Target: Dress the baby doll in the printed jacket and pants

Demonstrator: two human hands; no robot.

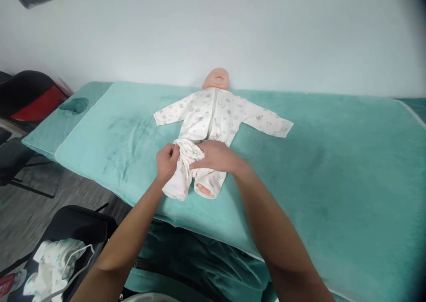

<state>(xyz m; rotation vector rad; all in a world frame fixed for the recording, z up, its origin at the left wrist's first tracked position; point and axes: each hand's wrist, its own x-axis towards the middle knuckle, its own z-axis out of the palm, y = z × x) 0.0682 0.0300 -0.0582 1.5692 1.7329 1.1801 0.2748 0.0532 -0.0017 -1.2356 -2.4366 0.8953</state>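
A baby doll [217, 77] lies on its back on a teal padded table [333, 168], head toward the wall. It wears a white patterned onesie [213, 115] with both sleeves spread out. My left hand [167, 161] pinches the bunched cloth of the onesie's left leg, fingers closed on it. My right hand [216, 156] rests over the crotch area, gripping the fabric beside the left hand. One doll foot [203, 189] shows at the open end of the right leg.
A small teal cushion [74, 105] lies at the table's far left end. A black chair with red [28, 95] stands left of the table. On the floor at lower left, a black bag [76, 226] holds white patterned clothes [55, 260].
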